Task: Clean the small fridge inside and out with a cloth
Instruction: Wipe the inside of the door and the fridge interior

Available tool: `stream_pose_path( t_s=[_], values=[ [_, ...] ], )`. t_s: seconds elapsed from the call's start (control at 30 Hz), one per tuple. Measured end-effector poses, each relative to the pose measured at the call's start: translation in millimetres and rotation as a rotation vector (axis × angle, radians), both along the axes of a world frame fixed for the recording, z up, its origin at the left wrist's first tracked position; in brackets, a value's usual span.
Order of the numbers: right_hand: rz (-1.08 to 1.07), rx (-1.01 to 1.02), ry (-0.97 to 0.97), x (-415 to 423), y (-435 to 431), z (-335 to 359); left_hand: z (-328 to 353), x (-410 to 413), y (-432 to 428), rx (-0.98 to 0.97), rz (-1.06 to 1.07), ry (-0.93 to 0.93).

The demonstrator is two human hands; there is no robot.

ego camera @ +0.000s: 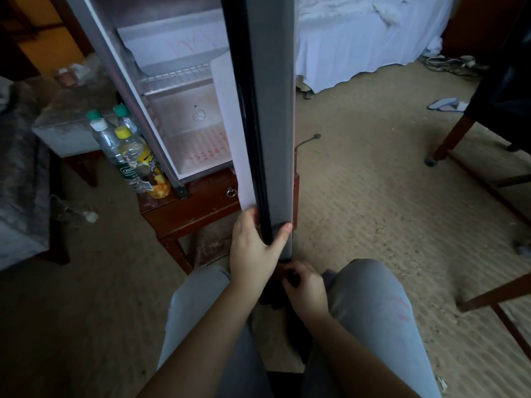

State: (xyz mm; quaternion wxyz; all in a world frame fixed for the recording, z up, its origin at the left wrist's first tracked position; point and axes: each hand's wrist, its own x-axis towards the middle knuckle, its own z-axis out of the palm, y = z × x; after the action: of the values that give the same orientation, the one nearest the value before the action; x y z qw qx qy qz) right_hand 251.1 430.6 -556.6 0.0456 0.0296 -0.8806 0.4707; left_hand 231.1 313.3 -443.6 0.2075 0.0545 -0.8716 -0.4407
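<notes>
Your L hand [253, 248] grips 1 open fridge door [273, 110] at its bottom edge. R hand [304, 285] is curled round 1 dark cloth [270, 297] just below it. 4 bottles [132, 150] stand beside the fridge [184, 116].

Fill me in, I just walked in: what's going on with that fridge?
A person sits facing the edge of the open fridge door. Their left hand grips the door's lower end, while the right hand holds what looks like a dark cloth just beneath it. The fridge looks bare inside; bottles stand beside it.
</notes>
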Motion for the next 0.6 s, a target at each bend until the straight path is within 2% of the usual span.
stream_pose_path(
  t_s=[0.13, 0.33, 0.47, 0.6],
  values=[
    [-0.016, -0.018, 0.089, -3, -3, 15, -5, 0, -32, 0.054, 0.011, -0.084],
    [-0.018, -0.031, 0.062, -8, -4, 30, 12, -6, -58, 0.081, 0.093, -0.128],
    [-0.038, -0.091, 0.143, -23, -8, 66, 44, -16, -75, 0.053, 0.203, 0.026],
    [0.028, -0.155, 0.212, -44, -18, 120, 83, -26, -96, 0.029, 0.262, 0.116]
  ],
)
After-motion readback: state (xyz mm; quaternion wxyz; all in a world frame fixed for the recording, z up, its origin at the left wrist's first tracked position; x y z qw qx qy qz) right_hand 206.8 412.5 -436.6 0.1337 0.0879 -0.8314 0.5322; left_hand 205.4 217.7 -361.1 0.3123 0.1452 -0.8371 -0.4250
